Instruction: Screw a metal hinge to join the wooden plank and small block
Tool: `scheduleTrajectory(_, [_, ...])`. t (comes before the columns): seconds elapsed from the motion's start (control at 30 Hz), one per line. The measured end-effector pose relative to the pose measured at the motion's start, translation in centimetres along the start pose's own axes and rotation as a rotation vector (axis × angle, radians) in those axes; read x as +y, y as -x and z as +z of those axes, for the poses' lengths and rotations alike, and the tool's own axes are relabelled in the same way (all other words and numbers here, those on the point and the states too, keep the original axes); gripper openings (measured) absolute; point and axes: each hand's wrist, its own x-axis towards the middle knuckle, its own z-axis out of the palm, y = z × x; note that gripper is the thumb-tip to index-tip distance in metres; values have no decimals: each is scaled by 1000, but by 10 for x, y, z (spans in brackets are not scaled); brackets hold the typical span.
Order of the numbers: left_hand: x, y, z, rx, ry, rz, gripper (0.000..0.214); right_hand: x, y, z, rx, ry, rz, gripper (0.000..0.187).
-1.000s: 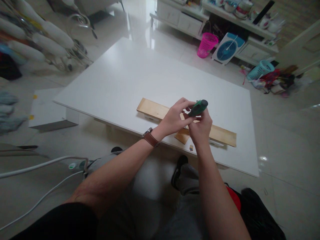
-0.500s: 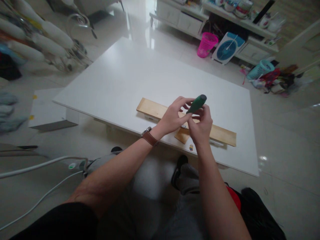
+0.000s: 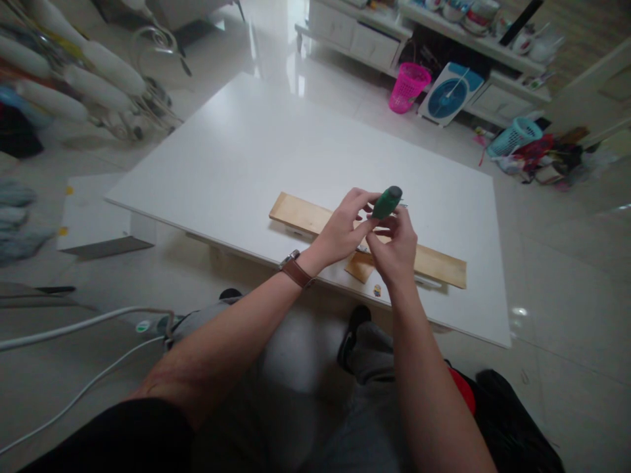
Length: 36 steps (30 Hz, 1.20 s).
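Ambient light: dim, cool, low in contrast.
Far floor: bright streaked reflections.
Right floor: small glare spots.
White tabletop: pale sheen at far left, duller near.
Wooden board: soft shadow along near side.
Green handle: outline slightly soft.
Black sleeve: detail lost in shadow.
Outer edges: blurred, stretched by wide-angle distortion.

1. A smooth white rectangular worktop.
2. Along its near edge, a long pale wooden board, white parts showing beneath.
3. By the board's middle, a small brown wooden piece.
4. Nearer the edge, a tiny yellow-and-blue figure.
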Motion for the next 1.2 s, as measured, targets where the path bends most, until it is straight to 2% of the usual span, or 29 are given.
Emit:
scheduleTrajectory(0.23, [7,1,0,-33,-15,10,39,8,2,-2,-104,12,57,40])
scheduleTrajectory(0.47, [10,0,2,-22,-40,-26,37,8,0,-4,-88,147,77,32])
scheduleTrajectory(0.6, [7,0,4,-41,-16,-32,37,7,-2,-1,-72,134,76,34])
scheduleTrajectory(0.77, [5,-1,4,-18,-2,-57,27,5,-3,0,-91,157,68,36])
scheduleTrajectory(0.87, [4,-1,4,-6,9,-61,37,6,-3,-2,-126,133,110,44])
scheduleTrajectory(1.0, [3,-1,2,-34,47,-57,51,8,-2,-4,-128,94,146,40])
scheduleTrajectory(1.2, [7,0,1,-87,41,-42,39,6,-2,-4,-131,108,176,45])
